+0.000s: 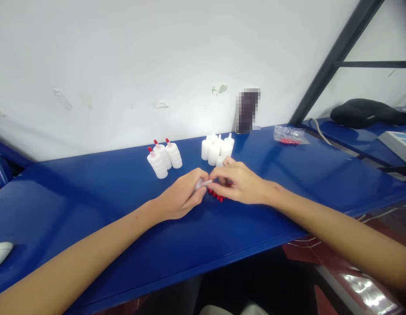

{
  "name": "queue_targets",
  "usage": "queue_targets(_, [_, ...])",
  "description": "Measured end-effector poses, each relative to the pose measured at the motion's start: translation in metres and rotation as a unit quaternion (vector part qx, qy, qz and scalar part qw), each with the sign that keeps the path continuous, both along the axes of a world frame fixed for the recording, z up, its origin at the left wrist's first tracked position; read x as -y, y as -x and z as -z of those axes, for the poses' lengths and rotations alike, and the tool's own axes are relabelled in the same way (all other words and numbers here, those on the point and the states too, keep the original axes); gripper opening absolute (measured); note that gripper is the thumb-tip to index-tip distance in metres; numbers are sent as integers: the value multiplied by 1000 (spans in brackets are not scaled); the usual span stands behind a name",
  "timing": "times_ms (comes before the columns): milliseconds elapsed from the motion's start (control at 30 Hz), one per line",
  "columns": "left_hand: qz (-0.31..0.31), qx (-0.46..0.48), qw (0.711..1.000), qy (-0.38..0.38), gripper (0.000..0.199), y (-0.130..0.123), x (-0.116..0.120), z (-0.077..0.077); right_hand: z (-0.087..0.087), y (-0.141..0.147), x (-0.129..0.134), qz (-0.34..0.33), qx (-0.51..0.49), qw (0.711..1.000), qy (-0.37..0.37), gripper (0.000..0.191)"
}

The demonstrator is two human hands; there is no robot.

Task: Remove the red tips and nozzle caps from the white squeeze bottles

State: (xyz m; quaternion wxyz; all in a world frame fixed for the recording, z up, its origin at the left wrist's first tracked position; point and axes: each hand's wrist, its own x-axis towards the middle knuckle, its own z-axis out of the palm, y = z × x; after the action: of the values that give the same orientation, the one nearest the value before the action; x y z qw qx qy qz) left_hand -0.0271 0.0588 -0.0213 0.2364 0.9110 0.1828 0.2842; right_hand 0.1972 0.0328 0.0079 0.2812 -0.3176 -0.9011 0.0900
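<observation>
The small white spouted piece (205,183) is up between both hands over the desk (101,192), most of its body hidden in the palm, its narrow spout aimed at about three o'clock. The step seems to be work at that spout's tip; to do it well, I would keep the body firm and still, line the tip up straight, and press along its axis so the thin spout doesn't bend. The left hand (185,194) has its fingers clamped around the body, thumb and forefinger closed beside the spout. The right hand (244,181) brings its thumb and forefinger nearly together at the tip; I cannot tell whether they grip it or hold a cap there. Small red caps (219,196) lie at four o'clock, partly covered by that hand. White bottles (214,152) stand at one o'clock, red-tipped ones (163,156) at ten, and a clear bag (289,135) at two.
</observation>
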Motion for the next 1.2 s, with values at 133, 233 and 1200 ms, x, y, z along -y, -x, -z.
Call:
queue_targets(133, [1, -12, 1000, 28, 14, 2, 2, 0, 4, 2, 1, 10, -45, 999, -18, 17])
queue_targets(233, [-2, 3, 1000, 6, 20, 1, 1, 4, 6, 1, 1, -4, -68, 998, -13, 9])
queue_targets(1200, [-1, -30, 999, 19, 27, 1, 4, -13, 5, -31, -30, 225, -6, 973, -56, 30])
